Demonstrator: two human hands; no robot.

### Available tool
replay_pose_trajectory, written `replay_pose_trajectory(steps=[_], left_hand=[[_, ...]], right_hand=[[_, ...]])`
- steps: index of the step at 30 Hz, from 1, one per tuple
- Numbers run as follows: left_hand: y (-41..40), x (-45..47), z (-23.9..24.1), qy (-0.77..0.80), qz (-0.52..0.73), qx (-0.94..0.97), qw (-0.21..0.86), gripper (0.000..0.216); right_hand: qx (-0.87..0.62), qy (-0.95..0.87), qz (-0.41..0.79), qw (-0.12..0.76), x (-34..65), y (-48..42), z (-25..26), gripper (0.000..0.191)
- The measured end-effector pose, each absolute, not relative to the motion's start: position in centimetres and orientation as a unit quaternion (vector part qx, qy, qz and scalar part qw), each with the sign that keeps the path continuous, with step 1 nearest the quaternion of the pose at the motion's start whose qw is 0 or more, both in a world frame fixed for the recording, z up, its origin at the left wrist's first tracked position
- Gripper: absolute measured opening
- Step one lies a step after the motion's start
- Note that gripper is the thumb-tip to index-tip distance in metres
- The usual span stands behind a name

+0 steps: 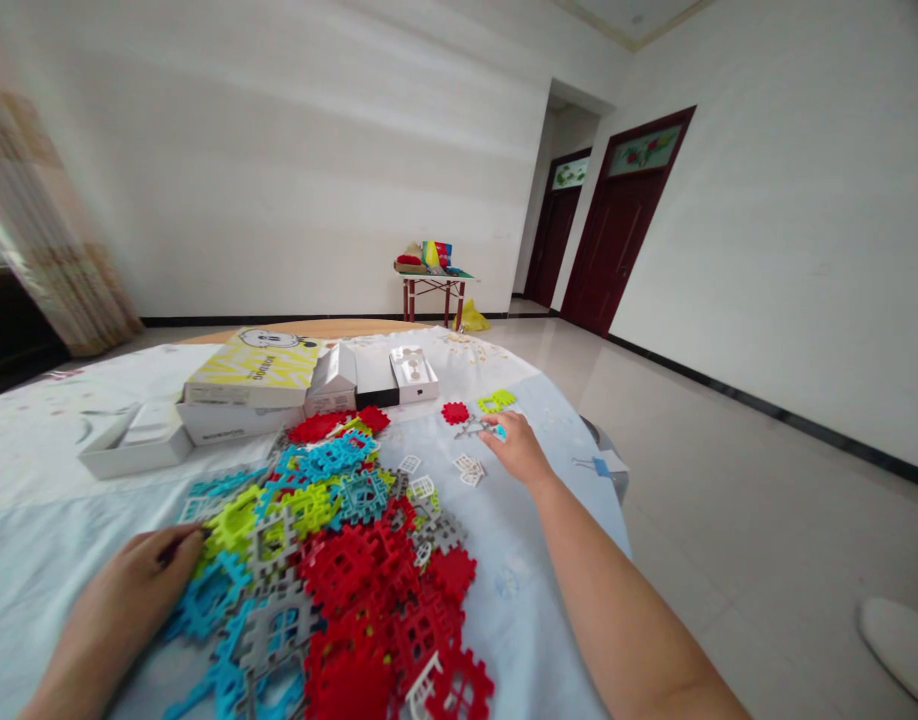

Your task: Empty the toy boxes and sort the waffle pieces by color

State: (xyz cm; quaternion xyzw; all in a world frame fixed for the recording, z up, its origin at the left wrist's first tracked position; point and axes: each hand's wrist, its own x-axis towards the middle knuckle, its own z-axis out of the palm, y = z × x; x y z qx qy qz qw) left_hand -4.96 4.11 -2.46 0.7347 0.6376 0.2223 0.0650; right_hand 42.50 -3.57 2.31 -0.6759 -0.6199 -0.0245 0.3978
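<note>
A heap of interlocking plastic building pieces with toothed edges lies on the cloth-covered table, in red, blue, yellow-green and grey. At the heap's left edge, my left hand is closed, its fingertips against the yellow-green pieces; what it pinches, if anything, is hidden. Right of the heap, my right hand has thumb and fingers round a small blue piece, mostly covered. Beside those fingertips lies a grey piece. Just beyond are a red piece and yellow-green pieces.
Small white window-like pieces lie between the heap and my right hand. Behind the heap stand a yellow-and-white box, an open white box and smaller boxes. A blue clip sits at the table's right edge.
</note>
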Motion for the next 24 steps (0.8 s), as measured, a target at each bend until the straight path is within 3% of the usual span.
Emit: replay_pose_trajectory(steps=[5, 10, 14, 17, 21, 24], left_hand=[[4.3, -5.0, -2.5, 0.648, 0.212, 0.728, 0.072, 0.053], [4.5, -5.1, -2.8, 0.651, 0.197, 0.729, 0.078, 0.055], [4.7, -5.2, -3.1, 0.652, 0.190, 0.730, 0.068, 0.054], [4.8, -5.3, -3.2, 0.649, 0.195, 0.734, 0.053, 0.052], [5.1, -5.6, -3.5, 0.647, 0.202, 0.733, 0.046, 0.050], [5.2, -5.7, -3.7, 0.643, 0.217, 0.733, 0.046, 0.048]], right_hand=[[-0.694, -0.593, -0.034, 0.407, 44.7, -4.7, 2.6, 0.027], [-0.783, -0.552, -0.132, 0.253, 46.5, -7.3, 3.0, 0.034], [-0.791, -0.588, -0.087, 0.143, 46.6, -8.8, 2.6, 0.039], [-0.777, -0.613, -0.030, 0.140, 46.4, -9.0, 2.1, 0.038], [-0.803, -0.567, -0.045, 0.178, 46.7, -8.7, 1.8, 0.034], [-0.826, -0.541, -0.037, 0.156, 47.2, -8.6, 1.4, 0.034]])
